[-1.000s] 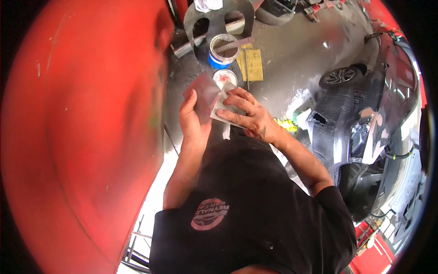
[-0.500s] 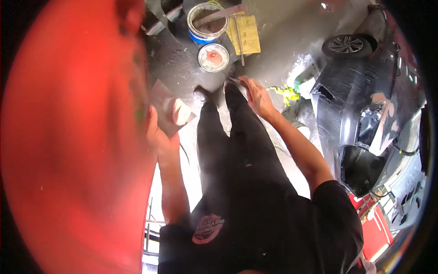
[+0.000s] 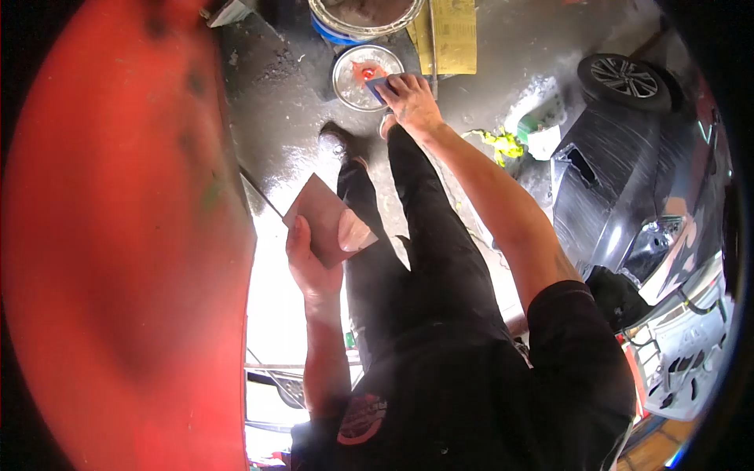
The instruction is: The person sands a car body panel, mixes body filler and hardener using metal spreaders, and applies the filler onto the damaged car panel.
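My left hand grips a flat brownish square board by its left edge. A smooth pale pinkish lump of paste lies on the board's right part. Farther forward, my right hand is closed on a small blue-grey spreader, whose edge is over the right side of a round tin lid. Red paste shows near the middle of the lid. Just beyond the lid stands a large open tub with a blue side.
A red vehicle panel fills the left side. Yellow sheets with a thin rod lie beside the tub. A dark car with a wheel is at right. Bright yellow-green material lies on the floor.
My right hand has moved forward to the round lid with the spreader. The board in my left hand has shifted right and down in view, and the view has moved closer to the tub.
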{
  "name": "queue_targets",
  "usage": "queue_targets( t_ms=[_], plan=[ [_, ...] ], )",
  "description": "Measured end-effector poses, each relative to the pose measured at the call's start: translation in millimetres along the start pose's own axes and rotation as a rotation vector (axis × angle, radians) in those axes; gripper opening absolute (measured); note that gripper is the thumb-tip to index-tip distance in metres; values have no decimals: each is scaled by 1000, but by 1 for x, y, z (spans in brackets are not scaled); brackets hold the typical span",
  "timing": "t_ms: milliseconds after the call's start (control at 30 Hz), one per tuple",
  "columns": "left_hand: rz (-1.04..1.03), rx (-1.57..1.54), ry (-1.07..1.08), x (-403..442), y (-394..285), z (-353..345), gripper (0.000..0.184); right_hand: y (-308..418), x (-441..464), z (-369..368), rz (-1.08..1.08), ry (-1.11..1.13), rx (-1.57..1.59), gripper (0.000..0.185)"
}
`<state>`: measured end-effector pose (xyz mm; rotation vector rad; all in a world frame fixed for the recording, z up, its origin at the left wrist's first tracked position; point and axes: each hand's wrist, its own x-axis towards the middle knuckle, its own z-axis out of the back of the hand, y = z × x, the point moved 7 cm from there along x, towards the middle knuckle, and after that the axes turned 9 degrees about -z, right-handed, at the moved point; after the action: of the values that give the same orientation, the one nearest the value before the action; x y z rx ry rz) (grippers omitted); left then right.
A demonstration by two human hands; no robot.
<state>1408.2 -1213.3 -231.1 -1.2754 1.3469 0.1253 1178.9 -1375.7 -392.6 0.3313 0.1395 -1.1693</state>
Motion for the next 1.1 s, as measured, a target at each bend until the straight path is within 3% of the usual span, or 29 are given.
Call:
queue_targets(
  t_ms=[133,433,733,1100],
  plan=[
    [25,-41,-43,7,5,10,47,-6,1,-18,-5,-55,-3,107],
    [21,-18,-52,15,16,26,53,-10,1,-28,1,-71,4,110],
    [45,-88,-11,14,17,11,49,-3,5,-20,0,-64,-27,80],
    [71,-123,13,19,20,19,52,0,10,-30,-31,56,-98,58]
  ],
)
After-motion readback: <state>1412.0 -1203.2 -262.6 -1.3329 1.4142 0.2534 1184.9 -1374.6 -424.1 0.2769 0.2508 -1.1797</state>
